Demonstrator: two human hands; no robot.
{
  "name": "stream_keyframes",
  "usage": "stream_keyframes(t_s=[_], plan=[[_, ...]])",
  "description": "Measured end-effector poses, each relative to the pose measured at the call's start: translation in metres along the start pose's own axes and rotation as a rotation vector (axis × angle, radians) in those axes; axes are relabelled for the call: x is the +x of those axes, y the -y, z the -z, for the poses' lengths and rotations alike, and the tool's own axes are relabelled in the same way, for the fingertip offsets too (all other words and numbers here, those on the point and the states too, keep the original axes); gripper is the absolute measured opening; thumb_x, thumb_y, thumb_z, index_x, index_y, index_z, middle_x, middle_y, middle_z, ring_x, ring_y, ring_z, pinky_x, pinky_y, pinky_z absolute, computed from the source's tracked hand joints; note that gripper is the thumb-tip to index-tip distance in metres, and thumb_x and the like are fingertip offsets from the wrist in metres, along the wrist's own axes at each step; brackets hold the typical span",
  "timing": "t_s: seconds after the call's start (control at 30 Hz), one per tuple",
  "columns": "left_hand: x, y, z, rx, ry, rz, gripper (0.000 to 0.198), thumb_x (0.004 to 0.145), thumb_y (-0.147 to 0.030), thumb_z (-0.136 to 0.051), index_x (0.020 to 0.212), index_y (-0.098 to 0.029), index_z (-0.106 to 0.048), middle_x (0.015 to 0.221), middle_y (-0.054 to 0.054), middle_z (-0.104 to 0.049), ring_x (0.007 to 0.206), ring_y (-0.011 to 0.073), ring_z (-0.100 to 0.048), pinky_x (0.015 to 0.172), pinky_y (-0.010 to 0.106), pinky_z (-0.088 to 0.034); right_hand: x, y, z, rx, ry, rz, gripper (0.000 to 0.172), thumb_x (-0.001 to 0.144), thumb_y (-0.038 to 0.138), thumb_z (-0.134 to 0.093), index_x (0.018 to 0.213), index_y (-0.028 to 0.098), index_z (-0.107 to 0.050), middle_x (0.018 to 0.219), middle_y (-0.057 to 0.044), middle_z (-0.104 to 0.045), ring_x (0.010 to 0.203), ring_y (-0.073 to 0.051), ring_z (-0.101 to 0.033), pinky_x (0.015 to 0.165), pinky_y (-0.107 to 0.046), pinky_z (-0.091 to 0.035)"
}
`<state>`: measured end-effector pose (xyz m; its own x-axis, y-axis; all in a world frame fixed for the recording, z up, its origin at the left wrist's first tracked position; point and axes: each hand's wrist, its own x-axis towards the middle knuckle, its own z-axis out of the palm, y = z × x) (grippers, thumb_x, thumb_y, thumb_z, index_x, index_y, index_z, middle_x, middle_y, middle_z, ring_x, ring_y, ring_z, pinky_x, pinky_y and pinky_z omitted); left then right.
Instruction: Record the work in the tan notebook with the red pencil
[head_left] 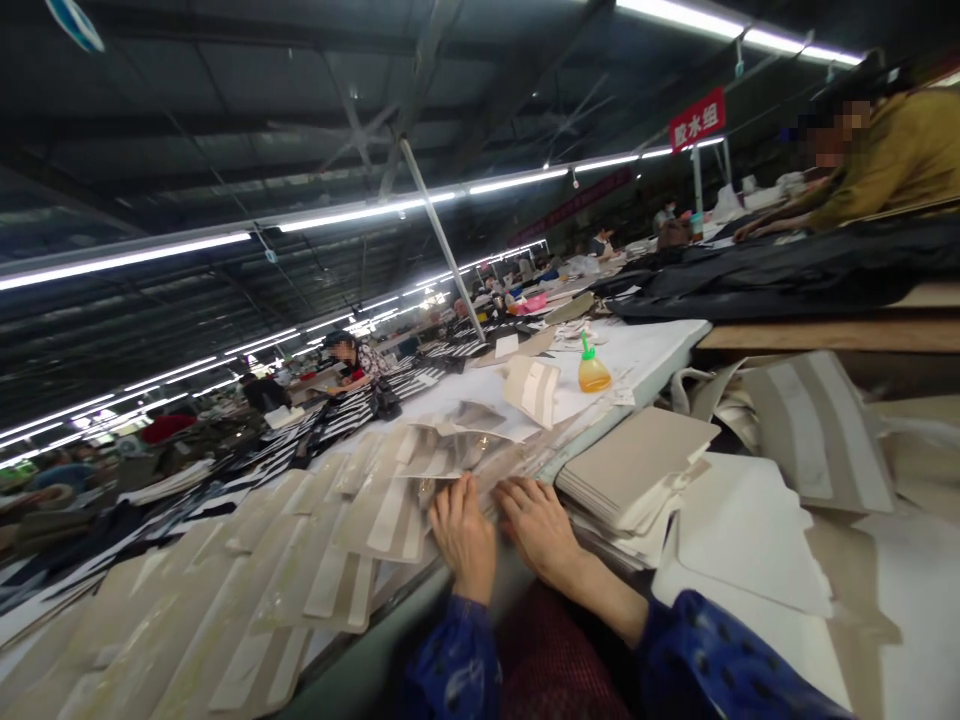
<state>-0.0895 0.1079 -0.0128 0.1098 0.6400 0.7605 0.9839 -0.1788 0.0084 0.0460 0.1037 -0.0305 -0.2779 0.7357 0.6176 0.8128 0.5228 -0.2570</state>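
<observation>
My left hand (pixel 463 535) rests at the table's near edge, its fingers stretched forward and slightly apart. Its fingertips are close to a beige panel with a shiny surface (pixel 442 455); contact is hard to make out. Beside it, my right hand (pixel 541 530) lies palm down with its fingers extended over the edge. Just right of that hand is a stack of beige panels (pixel 637 465). Overlapping beige panels with pale strips (pixel 382 510) spread to the left, several with glossy yellowish smears. The area right under my fingers is blurred.
A squeeze bottle of amber liquid with a green nozzle (pixel 594 372) stands on the white tabletop (pixel 660 345). A lone panel (pixel 531 390) lies near it. White sheets (pixel 742 530) and striped pieces (pixel 817 430) lie right. A co-worker in a mustard top (pixel 900 150) leans over dark fabric (pixel 787 265).
</observation>
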Motion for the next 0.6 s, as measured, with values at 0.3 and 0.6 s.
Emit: stream_keyframes(t_s=[0.3, 0.6], plan=[[0.003, 0.0, -0.003, 0.05, -0.022, -0.003, 0.037, 0.098, -0.01, -0.045, 0.128, -0.012, -0.067, 0.134, 0.011, -0.071, 0.115, 0.0361, -0.059, 0.097, 0.053, -0.044, -0.001, 0.002, -0.001, 0.028, -0.017, -0.036, 0.033, 0.097, 0.028, -0.069, 0.128, 0.018, -0.061, 0.136, -0.01, -0.058, 0.128, -0.029, -0.053, 0.107, -0.054, -0.045], [0.002, 0.002, -0.012, 0.058, -0.105, -0.011, 0.036, 0.097, -0.005, -0.046, 0.123, -0.011, -0.069, 0.128, 0.009, -0.075, 0.109, 0.0336, -0.061, 0.094, 0.051, -0.045, 0.055, -0.014, -0.004, -0.115, 0.048, -0.257, 0.028, 0.099, 0.034, -0.065, 0.123, 0.017, -0.063, 0.134, -0.011, -0.057, 0.124, -0.029, -0.054, 0.104, -0.052, -0.047]])
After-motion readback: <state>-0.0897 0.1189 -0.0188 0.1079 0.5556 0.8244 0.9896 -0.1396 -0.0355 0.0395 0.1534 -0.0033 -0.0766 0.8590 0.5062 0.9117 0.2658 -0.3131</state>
